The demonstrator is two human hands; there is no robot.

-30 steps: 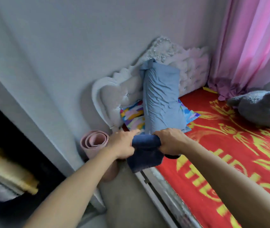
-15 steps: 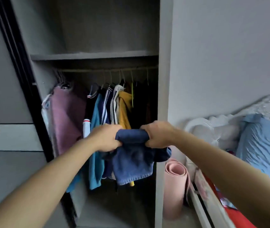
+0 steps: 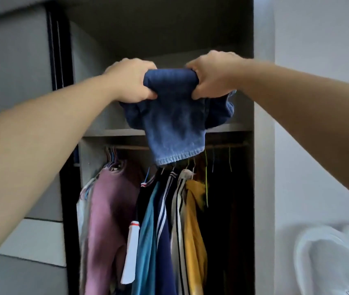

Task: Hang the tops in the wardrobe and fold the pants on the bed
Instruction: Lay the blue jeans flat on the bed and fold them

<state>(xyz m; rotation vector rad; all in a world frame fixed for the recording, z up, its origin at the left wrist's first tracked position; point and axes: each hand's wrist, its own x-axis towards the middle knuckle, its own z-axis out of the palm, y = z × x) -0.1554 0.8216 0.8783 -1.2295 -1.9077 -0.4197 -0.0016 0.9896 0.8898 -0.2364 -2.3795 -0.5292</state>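
Both hands, left and right, grip folded jeans before the wardrobe's upper shelf, above hanging tops.

Top compartment of the grey wardrobe, centre-top of frame: open, dark room behind the folded blue denim pants. Grey shelf board closes it below. Under the rail, hanging tops pack left to centre. The lower-right gap is dark, with thin green wire hangers dangling in it. Black door frame walls off the left.

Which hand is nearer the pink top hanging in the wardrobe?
Left. The left hand is above the pink top; the right hand is farther right, above the yellow top.
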